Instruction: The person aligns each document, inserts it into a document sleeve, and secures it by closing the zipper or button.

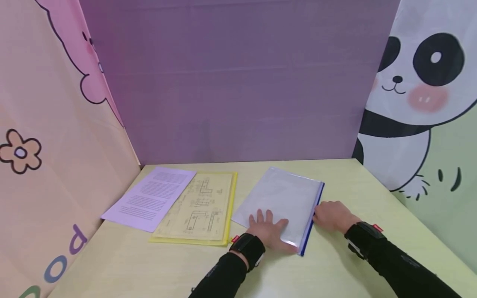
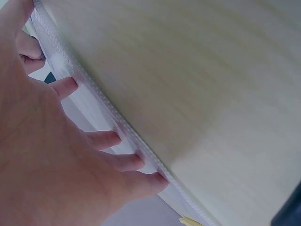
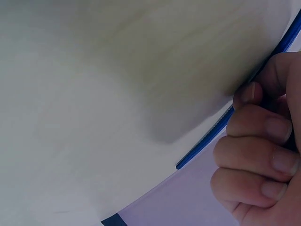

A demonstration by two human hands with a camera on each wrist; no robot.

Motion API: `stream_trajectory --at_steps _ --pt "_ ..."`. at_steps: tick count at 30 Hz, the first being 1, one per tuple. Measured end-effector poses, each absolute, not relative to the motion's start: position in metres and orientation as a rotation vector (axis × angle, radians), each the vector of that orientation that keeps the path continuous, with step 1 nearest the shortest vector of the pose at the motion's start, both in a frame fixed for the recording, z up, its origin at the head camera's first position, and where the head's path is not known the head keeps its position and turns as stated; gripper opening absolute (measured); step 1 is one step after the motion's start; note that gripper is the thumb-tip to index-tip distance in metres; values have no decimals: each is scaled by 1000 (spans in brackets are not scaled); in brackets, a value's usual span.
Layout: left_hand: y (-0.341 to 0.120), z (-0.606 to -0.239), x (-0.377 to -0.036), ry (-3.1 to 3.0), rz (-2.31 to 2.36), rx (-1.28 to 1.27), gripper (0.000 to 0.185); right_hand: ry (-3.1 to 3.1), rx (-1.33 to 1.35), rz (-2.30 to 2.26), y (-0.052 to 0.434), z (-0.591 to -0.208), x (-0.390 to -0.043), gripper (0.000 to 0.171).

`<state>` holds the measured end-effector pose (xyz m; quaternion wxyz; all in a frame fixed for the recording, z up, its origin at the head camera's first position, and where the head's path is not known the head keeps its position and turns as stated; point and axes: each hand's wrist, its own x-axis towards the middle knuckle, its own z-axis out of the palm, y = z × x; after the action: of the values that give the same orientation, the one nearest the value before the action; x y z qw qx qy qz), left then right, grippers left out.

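While the pale yellow-green desk (image 1: 335, 269) carries everything, the clear plastic zip pouch with blue edge (image 1: 283, 198) lies flat beneath the left hand (image 1: 269, 232), fingers spread pressing it. The right hand (image 1: 331, 216) pinches its blue zip edge with curled fingers; opening appears barely begun.

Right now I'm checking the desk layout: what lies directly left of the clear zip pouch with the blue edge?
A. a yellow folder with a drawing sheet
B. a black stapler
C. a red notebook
A: the yellow plastic folder lies left of the clear zip pouch.
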<state>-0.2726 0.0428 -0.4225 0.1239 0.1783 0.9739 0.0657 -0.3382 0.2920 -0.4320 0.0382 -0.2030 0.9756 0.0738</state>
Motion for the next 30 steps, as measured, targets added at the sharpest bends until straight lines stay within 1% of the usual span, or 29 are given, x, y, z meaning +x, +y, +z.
stream_trajectory --at_steps 14,30 --pt "40 -421 -271 2850 203 529 90 2969 -578 257 283 -426 -339 24" --pt "44 -425 -272 2861 190 534 90 2984 -492 263 287 -425 -345 24"
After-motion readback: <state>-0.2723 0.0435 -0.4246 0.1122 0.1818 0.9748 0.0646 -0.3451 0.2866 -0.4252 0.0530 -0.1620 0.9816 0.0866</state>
